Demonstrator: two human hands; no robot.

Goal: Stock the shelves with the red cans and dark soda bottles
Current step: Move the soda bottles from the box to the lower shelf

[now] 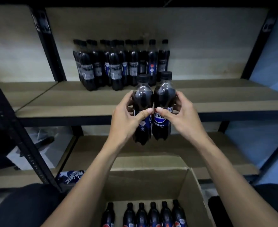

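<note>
Dark plastic in both grips: left hand (pixel 126 118) curled round the left bottle (pixel 142 99), thumb across the label, fingers behind; right hand (pixel 182 117) curled likewise round the right bottle (pixel 163 94), thumb on the blue logo. Thumb tips nearly meeting in the middle, the two bottles touching side to side, both upright, caps up, long axes close to vertical. Right bottle a little higher than its neighbour. Neither set down yet, both in the air in front of the shelf (pixel 85 102), bases lower in the view than the shelf's front lip. Beyond the hands, straight ahead and slightly up: the stocked row (pixel 115 66) of matching bottles, standing toward the back of the same board, well apart from the held pair, its right end roughly in line with the two caps. Bare board to the right of that row and in front of it. Likely call for the coming move: a lift to clear the lip, then a push straight away from the body, axes kept vertical for a flat landing. Both hands about equally near the board, so no reason to lead with either; right one closer to the free stretch. Risk, as a guess: a base catching the lip, or a nudge toppling the front bottles. Nearer the body, below the forearms: an open carton (pixel 192 194) with spare bottles (pixel 153 213) upright in a line along its near side. No red cans anywhere in view.
</note>
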